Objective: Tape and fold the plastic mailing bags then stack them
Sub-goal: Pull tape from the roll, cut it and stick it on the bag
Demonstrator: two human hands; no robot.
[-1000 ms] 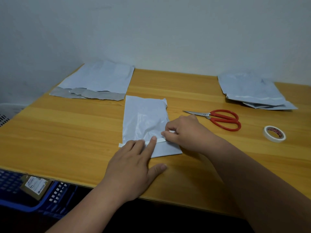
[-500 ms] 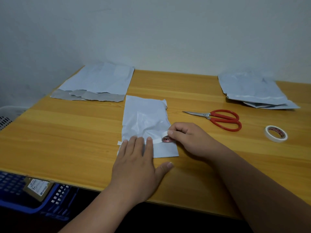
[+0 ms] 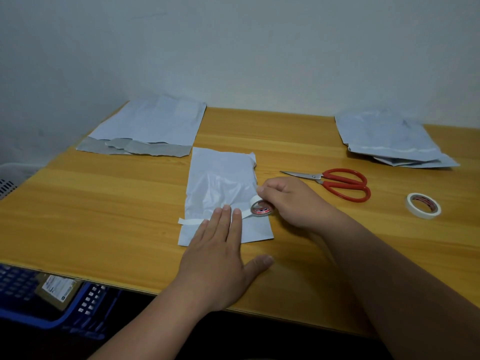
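A white plastic mailing bag (image 3: 220,185) lies flat in the middle of the wooden table (image 3: 117,216). A strip of white tape (image 3: 191,221) runs across its lower part and sticks out past the bag's left edge. My left hand (image 3: 223,258) lies flat on the bag and the tape, fingers together. My right hand (image 3: 291,201) holds a small tape roll (image 3: 261,207) upright at the bag's right edge, with the strip still joined to it.
Red-handled scissors (image 3: 337,184) lie right of the bag, and a second tape roll (image 3: 423,205) beyond them. Flat bags (image 3: 148,128) are stacked at the back left, another pile (image 3: 389,139) at the back right. A blue crate (image 3: 52,302) sits below the table's near edge.
My right hand has drawn the tape roll to the right along the bag and lifted it into view. My left hand has slid up over the tape. The bag has stayed put.
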